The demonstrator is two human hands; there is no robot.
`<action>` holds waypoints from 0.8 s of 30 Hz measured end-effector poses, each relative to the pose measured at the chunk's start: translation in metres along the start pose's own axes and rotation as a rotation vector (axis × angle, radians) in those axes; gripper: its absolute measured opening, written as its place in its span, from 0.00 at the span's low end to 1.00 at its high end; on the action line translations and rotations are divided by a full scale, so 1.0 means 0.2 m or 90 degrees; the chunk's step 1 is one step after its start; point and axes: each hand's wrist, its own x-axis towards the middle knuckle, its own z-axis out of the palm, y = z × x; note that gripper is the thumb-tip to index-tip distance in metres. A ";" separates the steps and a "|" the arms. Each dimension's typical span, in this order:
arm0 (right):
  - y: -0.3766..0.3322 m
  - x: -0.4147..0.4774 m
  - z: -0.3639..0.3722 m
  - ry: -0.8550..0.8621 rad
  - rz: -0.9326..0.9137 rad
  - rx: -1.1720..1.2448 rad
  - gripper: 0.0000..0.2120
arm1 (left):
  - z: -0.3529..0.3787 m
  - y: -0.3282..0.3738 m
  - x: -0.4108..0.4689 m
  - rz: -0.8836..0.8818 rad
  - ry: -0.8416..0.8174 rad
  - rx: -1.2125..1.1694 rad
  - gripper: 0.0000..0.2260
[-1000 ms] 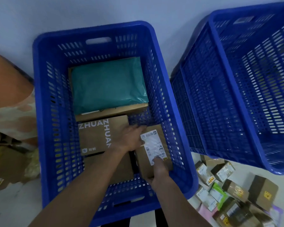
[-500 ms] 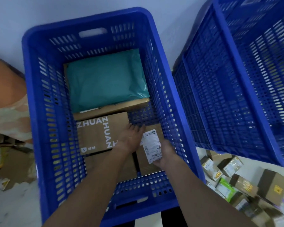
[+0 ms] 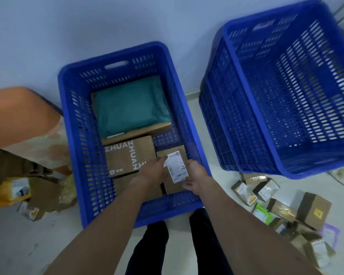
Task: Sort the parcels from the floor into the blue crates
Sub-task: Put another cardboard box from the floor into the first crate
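A small brown parcel with a white label [image 3: 175, 168] lies in the near right corner of the left blue crate [image 3: 68, 120]. My left hand [image 3: 152, 172] rests with straight fingers against the parcel's left edge. My right hand [image 3: 195, 176] grips its right side, thumb by the label. In the same crate lie a brown box printed ZHUAN [image 3: 123, 155] and a teal mailer bag [image 3: 130, 105] on top of another brown box. The right blue crate [image 3: 286, 120] stands tilted, and no parcel shows inside it.
Several small parcels [image 3: 282, 209] lie heaped on the floor at the lower right. An orange and patterned object [image 3: 18, 116] and torn cardboard [image 3: 40, 195] sit left of the crate. A pale wall runs behind both crates. My dark trouser legs [image 3: 157, 247] stand at the crate's near edge.
My right hand slid from the parcel's near end to its right side. The view has drawn back and up, so both crates look smaller. The parcel stays in its corner.
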 end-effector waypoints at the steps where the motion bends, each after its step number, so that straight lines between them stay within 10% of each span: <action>1: -0.01 -0.05 -0.02 -0.011 -0.006 -0.010 0.15 | -0.02 0.03 -0.06 -0.003 0.011 -0.014 0.29; 14: -0.01 -0.63 -0.41 0.021 -0.263 -0.513 0.20 | -0.22 0.53 -0.75 -0.087 0.113 -0.153 0.19; 24: 0.24 -0.95 -0.82 0.049 -0.403 -0.492 0.24 | -0.13 0.83 -1.14 -0.011 0.178 -0.287 0.12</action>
